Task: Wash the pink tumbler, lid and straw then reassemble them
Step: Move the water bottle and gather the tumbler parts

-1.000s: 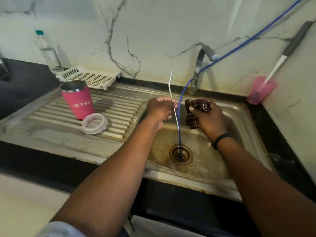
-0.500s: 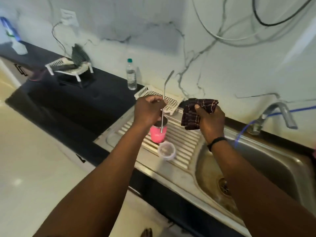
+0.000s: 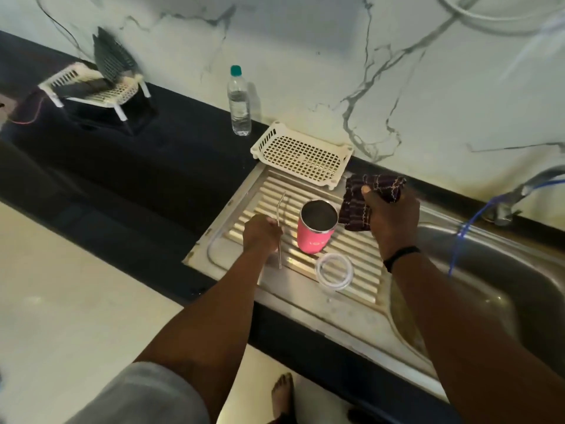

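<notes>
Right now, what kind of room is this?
Most likely a home kitchen, at the washing-up spot. There is a steel sink with a ribbed draining board, a tap on the marble wall, and a white drying basket beside a water bottle on the dark counter.

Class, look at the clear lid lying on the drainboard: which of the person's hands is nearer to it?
Left. The left hand, holding the straw, sits just up-left of the lid; the right hand holds a cloth beyond the tumbler.

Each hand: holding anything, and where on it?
Left hand grips the bent metal straw around mid-length. Right hand holds the dark patterned cloth by its upper edge.
</notes>
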